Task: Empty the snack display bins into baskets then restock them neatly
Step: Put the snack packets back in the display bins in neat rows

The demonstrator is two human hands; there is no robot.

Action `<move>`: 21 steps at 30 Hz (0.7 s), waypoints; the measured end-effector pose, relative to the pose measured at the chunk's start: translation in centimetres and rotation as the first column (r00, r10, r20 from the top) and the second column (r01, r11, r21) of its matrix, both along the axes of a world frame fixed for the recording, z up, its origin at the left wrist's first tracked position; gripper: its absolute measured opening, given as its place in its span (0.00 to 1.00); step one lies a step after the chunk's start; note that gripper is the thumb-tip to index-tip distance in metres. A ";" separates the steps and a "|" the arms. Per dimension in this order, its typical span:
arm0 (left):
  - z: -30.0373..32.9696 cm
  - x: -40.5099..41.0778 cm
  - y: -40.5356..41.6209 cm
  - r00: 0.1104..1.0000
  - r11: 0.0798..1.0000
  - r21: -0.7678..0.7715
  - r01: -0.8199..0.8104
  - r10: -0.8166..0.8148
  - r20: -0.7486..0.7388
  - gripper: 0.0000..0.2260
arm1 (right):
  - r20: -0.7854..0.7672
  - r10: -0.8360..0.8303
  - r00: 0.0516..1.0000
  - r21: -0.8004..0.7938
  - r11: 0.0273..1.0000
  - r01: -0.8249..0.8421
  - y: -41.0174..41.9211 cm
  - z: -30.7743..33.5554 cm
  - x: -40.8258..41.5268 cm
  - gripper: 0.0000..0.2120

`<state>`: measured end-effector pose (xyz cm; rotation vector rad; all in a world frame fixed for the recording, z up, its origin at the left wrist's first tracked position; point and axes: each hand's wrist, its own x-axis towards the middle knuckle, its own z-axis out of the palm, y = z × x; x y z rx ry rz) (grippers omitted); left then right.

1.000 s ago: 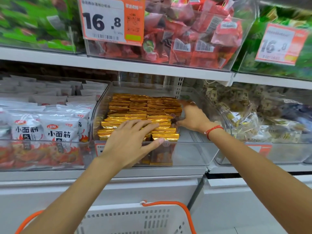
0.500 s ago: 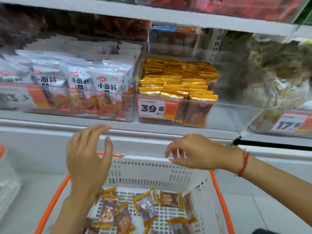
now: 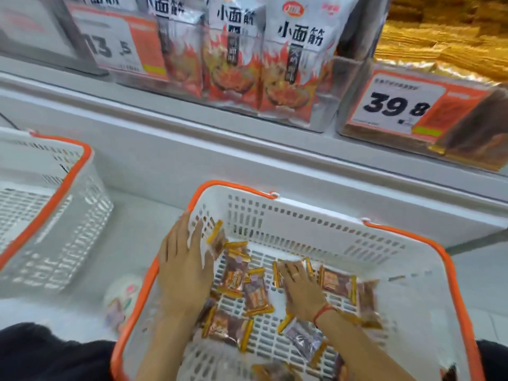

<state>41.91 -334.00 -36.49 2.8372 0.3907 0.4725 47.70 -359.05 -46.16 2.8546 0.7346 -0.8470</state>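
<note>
A white basket with an orange rim (image 3: 310, 215) sits on the floor below me, holding several gold-edged brown snack packets (image 3: 233, 273) scattered on its bottom. My left hand (image 3: 184, 265) is inside at the basket's left wall, fingers spread, next to a packet leaning against that wall. My right hand (image 3: 302, 290) lies flat, fingers apart, pressed on packets in the middle. Up on the shelf, the clear bin with the 39.8 tag (image 3: 395, 105) holds neat gold packets (image 3: 445, 42).
A second white basket with an orange rim (image 3: 49, 204) stands at the left. A clear bin of white flame-printed bags (image 3: 291, 64) with a 13.5 tag (image 3: 115, 45) is on the shelf above. A small round packet (image 3: 123, 298) lies on the floor between the baskets.
Both hands left the gold-packet bin on the shelf, dropped past the basket rim, and now rest among the packets inside the basket. My view tilted down.
</note>
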 end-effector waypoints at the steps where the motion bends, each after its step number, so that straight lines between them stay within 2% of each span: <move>1: 0.0 0.0 -0.2 1.000 1.000 -0.006 -0.022 0.022 0.003 0.23 | 0.016 -0.025 1.000 0.024 0.999 0.025 -0.1 -0.6 -0.3 0.38; 3: 0.0 0.3 -0.7 0.997 0.997 -0.011 -0.071 0.071 0.022 0.21 | 0.021 -0.065 0.998 0.098 0.993 0.063 -0.6 -1.2 -0.2 0.38; 4: 0.0 0.5 -0.9 0.995 0.996 -0.014 -0.093 0.093 0.031 0.20 | -0.024 -0.110 0.994 0.152 0.982 0.112 -1.1 -1.3 0.1 0.38; 7: 0.2 1.1 -1.4 0.983 0.983 -0.062 -0.174 0.178 0.055 0.21 | -0.210 -0.347 0.914 0.329 0.856 0.400 -2.6 0.0 1.0 0.26; 8: 0.3 1.2 -1.8 0.976 0.977 -0.090 -0.194 0.201 0.080 0.20 | -0.289 -0.425 0.858 0.364 0.780 0.509 -3.1 0.8 1.3 0.21; 10: 0.5 1.4 -3.2 0.968 0.969 -0.164 -0.183 0.207 0.144 0.17 | -0.514 -0.514 0.687 0.431 0.538 0.725 -4.1 2.9 1.9 0.15; 12: 0.6 1.8 -5.0 0.973 0.944 -0.313 -0.104 0.161 0.163 0.15 | -0.742 -0.478 0.470 0.377 0.283 0.882 -4.4 5.7 2.2 0.12; 13: 0.6 1.8 -6.0 0.985 0.901 -0.429 -0.065 0.128 0.119 0.15 | -0.810 -0.439 0.389 0.329 0.208 0.921 -4.3 7.1 2.2 0.11; 14: 0.7 1.8 -6.9 0.995 0.818 -0.572 -0.060 0.093 0.029 0.16 | -0.846 -0.406 0.345 0.301 0.170 0.938 -4.3 8.0 2.2 0.11; 16: 0.7 1.8 -8.2 0.971 0.500 -0.844 -0.194 -0.023 -0.238 0.25 | -0.878 -0.360 0.316 0.296 0.111 0.949 -3.9 8.9 2.0 0.15; 17: 0.6 1.7 -8.6 0.935 0.385 -0.877 -0.289 -0.084 -0.345 0.32 | -0.879 -0.352 0.320 0.314 0.077 0.946 -3.4 9.5 1.8 0.17; 18: 0.5 1.4 -8.9 0.918 0.376 -0.872 -0.314 -0.114 -0.380 0.37 | -0.863 -0.372 0.342 0.354 0.037 0.934 -2.9 9.6 1.7 0.17; 19: 0.2 1.1 -9.0 0.923 0.447 -0.850 -0.279 -0.117 -0.365 0.39 | -0.846 -0.401 0.351 0.391 -0.019 0.920 -2.3 9.9 1.4 0.16; 21: -0.5 0.9 -9.1 0.937 0.688 -0.725 -0.037 -0.229 -0.265 0.37 | -0.844 -0.435 0.315 0.410 -0.144 0.901 -1.5 10.4 1.1 0.10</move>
